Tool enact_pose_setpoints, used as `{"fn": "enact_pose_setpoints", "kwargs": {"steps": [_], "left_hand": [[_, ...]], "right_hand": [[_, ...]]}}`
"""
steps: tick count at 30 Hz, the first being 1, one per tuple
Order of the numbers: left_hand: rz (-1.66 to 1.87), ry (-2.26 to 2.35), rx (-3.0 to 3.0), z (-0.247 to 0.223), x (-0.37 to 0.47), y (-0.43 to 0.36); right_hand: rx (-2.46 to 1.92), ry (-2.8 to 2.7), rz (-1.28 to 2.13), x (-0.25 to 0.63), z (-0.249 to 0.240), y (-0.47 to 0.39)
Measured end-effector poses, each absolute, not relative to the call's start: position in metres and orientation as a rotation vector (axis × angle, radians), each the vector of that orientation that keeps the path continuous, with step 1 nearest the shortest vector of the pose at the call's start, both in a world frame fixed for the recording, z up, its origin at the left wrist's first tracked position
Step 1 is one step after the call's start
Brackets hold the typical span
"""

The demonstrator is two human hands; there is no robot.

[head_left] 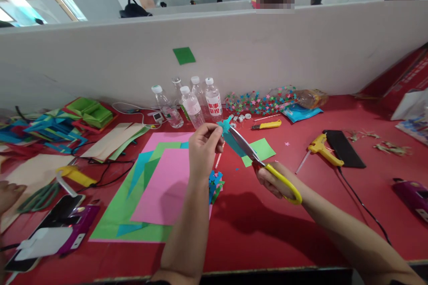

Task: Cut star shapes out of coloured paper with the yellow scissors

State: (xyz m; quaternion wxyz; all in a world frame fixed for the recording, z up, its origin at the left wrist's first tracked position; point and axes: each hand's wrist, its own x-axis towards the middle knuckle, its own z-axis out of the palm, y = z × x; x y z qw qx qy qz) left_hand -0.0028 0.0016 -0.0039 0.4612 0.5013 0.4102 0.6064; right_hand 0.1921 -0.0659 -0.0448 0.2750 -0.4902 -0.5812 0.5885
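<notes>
My left hand [203, 147] is closed in a pinch on a small teal paper piece [225, 125] with pointed arms, raised over the table. In my right hand [272, 182] are scissors with yellow handles [290, 190]; their long metal blades [245, 143] point up and left, with the tips at the teal paper. Teal paper [235, 142] also shows just below the blades; whether it joins the held piece I cannot tell. Behind the blades lies a light green paper square [264, 150]. Blue and green paper scraps [216, 186] are heaped beside my left forearm.
Coloured paper sheets [160, 187] lie left of centre. Several plastic bottles [192, 106] stand by the partition [234, 44]. Rightward are a yellow utility knife [267, 124], a yellow glue gun [323, 149] and its cable. Another person's hand [10, 195] is at the left edge, near green-handled scissors [39, 197].
</notes>
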Motion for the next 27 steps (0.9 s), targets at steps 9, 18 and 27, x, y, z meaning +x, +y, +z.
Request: {"fn": "enact_pose_setpoints", "kwargs": {"steps": [9, 18, 27], "left_hand": [[1.469, 0.907, 1.151, -0.006, 0.004, -0.001], [1.452, 0.937, 1.304, -0.003, -0.004, -0.002], [1.353, 0.972, 1.37, 0.001, -0.011, -0.003]], "right_hand": [[-1.283, -1.574, 1.521, 0.188, -0.05, -0.068], [-1.23, -1.761, 1.433, 0.201, -0.051, -0.067], [-1.24, -1.88, 1.359, 0.205, -0.05, -0.065]]}}
